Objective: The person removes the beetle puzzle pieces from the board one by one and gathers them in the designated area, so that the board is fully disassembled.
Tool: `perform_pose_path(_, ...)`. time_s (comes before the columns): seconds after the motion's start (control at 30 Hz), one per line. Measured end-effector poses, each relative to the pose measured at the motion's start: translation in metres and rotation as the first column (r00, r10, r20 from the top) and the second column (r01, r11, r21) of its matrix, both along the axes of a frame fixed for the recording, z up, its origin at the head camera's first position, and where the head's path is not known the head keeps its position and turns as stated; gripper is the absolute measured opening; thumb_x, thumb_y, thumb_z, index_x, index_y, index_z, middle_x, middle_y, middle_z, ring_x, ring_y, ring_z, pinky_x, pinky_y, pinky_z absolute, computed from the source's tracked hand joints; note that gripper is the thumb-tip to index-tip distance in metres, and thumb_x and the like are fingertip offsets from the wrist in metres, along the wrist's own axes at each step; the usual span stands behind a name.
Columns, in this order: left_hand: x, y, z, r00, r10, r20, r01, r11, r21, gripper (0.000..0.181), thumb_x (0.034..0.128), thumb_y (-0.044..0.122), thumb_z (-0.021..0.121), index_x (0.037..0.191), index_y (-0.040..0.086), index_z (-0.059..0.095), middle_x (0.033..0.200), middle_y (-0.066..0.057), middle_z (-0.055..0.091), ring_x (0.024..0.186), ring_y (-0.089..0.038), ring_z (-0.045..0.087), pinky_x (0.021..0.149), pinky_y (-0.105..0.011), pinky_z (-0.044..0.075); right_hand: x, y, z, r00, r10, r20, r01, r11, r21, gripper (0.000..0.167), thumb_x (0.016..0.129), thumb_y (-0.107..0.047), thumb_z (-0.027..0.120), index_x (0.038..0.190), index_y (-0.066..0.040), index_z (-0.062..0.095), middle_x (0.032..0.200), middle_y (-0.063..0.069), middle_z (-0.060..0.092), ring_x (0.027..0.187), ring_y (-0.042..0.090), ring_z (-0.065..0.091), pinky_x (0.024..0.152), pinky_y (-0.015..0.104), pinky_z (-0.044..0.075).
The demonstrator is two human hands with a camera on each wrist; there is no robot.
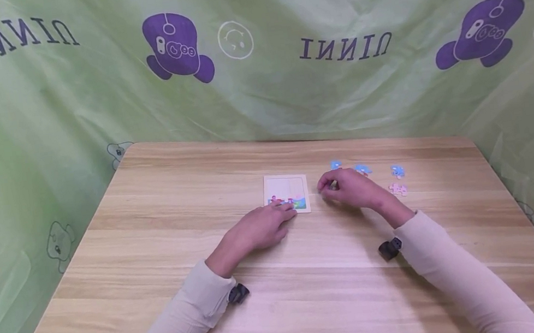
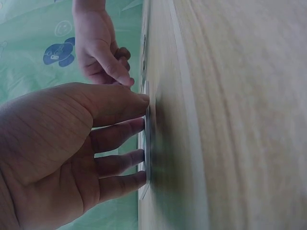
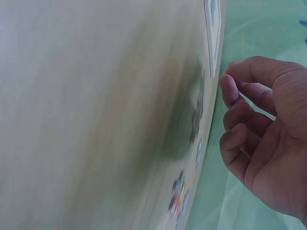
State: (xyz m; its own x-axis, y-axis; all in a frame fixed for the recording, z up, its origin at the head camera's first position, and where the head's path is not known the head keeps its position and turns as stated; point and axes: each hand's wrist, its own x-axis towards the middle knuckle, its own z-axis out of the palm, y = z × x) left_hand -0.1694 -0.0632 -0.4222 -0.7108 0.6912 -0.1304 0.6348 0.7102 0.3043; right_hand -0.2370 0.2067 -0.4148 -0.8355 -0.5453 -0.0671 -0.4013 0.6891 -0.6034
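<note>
A square puzzle board [image 1: 306, 184] with a pale frame lies on the table. Colourful pieces fill its near part, and the far part shows bare backing. My left hand [image 1: 266, 227] rests on the board's near edge with fingers fairly straight; in the left wrist view its fingertips touch the thin board [image 2: 147, 143]. Just right of the board, my right hand [image 1: 350, 187] is raised over the table. Its fingers curl, and thumb and index tips come together with no piece visible between them. Beneath that hand a puzzle piece [image 3: 196, 115] lies on the table.
Loose blue puzzle pieces [image 1: 363, 169] lie beyond the right hand, with another blue piece [image 1: 397, 171] and a pink piece [image 1: 398, 189] to its right. The wooden table [image 1: 153, 212] ends at a green printed curtain [image 1: 264, 101]. Both sleeves carry small black wrist cameras [image 1: 390, 248].
</note>
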Motion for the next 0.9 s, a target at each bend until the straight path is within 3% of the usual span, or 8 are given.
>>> perform_pose_path(0.3, -0.001, 0.000, 0.000, 1.000, 0.006, -0.008, -0.006, 1.000, -0.002, 0.041, 0.1053, 0.016, 0.058, 0.145, 0.006, 0.059, 0.156, -0.011, 0.048, 0.145, -0.037, 0.038, 0.116, -0.048, 0.036, 0.000, -0.022, -0.008, 0.998, 0.055, -0.005, -0.055, 0.998, -0.029, 0.017, 0.097, -0.007, 0.069, 0.113, -0.004, 0.074, 0.100, 0.002, 0.071, 0.091, 0.018, 0.062, 0.085, 0.038, 0.053)
perform_pose_path(0.9, -0.002, 0.000, -0.001, 1.000, 0.008, -0.016, -0.009, 1.000, -0.011, 0.043, 0.1051, 0.017, 0.058, 0.147, 0.007, 0.058, 0.156, -0.009, 0.047, 0.146, -0.034, 0.039, 0.115, -0.046, 0.038, 0.005, -0.044, -0.012, 0.996, 0.085, -0.016, -0.084, 0.995, 0.056, 0.034, 0.091, -0.018, 0.079, 0.122, -0.004, 0.073, 0.115, 0.008, 0.069, 0.103, 0.022, 0.062, 0.091, 0.042, 0.052)
